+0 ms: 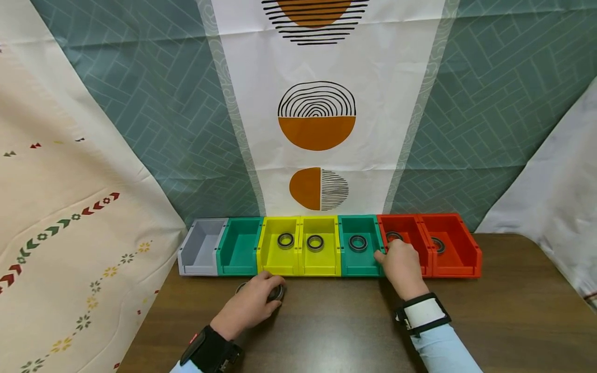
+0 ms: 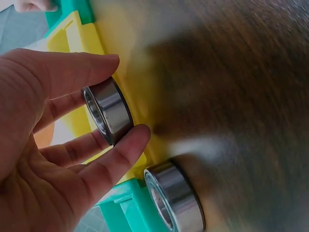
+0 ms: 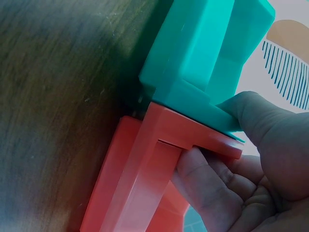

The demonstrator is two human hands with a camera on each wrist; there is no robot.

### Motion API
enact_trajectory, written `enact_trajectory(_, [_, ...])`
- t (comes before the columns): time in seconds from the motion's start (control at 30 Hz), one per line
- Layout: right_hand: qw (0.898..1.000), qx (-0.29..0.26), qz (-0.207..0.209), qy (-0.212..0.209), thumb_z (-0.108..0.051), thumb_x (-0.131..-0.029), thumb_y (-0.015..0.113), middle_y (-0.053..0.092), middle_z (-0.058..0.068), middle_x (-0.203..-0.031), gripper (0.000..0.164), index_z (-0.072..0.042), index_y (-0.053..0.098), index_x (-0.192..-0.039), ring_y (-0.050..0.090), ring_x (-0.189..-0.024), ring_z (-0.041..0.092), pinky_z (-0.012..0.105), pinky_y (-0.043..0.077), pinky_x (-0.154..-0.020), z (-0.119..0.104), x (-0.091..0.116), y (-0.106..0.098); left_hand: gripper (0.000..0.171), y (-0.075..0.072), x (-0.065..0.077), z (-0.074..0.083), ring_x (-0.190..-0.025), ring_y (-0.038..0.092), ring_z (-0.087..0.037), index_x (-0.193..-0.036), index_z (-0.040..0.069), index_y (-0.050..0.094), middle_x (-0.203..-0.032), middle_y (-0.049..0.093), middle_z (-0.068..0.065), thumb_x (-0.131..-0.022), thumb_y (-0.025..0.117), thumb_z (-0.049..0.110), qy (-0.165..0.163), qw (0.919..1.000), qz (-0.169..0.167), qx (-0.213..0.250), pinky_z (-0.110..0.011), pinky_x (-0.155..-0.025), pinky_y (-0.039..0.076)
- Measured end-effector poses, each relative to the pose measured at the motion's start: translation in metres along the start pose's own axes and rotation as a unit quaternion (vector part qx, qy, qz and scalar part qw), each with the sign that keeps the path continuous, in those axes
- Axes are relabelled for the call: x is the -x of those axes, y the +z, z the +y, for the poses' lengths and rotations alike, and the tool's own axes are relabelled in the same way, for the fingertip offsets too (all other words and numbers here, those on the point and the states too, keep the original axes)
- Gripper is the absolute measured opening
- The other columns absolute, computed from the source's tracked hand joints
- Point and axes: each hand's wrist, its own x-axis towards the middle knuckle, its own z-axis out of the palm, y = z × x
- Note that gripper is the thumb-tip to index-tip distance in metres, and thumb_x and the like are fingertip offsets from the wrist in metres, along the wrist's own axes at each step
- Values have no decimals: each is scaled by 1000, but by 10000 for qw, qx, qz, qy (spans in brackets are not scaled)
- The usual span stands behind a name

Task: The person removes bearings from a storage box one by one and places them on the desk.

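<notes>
Lower left of the frame, a left hand (image 1: 250, 303) in a dark wrist strap (image 1: 205, 349) reaches over a brown tabletop (image 1: 326, 321) with a soft sheen, thumb and fingertips clamped on opposite sides of a held bearing (image 2: 117, 108) — a smooth, bright steel ring edged in black. Whether that ring touches the wood cannot be told. A second bearing (image 2: 181, 198) lies just beside it on the tabletop, partly hidden from above by the hand.

Across the center, glossy plastic bins with open fronts stand side by side: a grey bin (image 1: 200, 248), a green bin (image 1: 240, 246), two yellow bins (image 1: 277, 267) each with a bearing lying flat, then another green bin (image 1: 347, 264), also with one.

Right of center, the right hand (image 1: 404, 263), under a black-and-white wristband (image 1: 423, 314) and pale blue sleeve (image 1: 445, 347), bends down at the seam, pinching adjoining walls — thumb on the green, curled fingers inside the neighboring red bin (image 1: 412, 225). That bin and the last red bin (image 1: 459, 254), at right, each hold a bearing.
</notes>
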Motion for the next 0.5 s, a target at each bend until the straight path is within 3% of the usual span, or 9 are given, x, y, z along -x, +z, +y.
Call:
enact_trajectory(0.17, [10000,21,-1,12,-28,-84,64,42,6,-55,33,-7,51,-63,45,-52,21,32,35,-45,0,1,0,41,2,-1,0,-89,46,-10,-122,22,55,-108,48,3,-84,68,30,-75,9999,-65,21,-30,-79,45])
enact_trajectory(0.5, [10000,-47,54,-42,-26,-84,64,42,6,-55,31,-6,52,-64,45,-52,21,32,35,-44,0,2,1,39,6,-3,-2,-88,46,-11,-118,22,57,-105,49,3,-81,71,26,60,9989,178,-437,-32,-80,44])
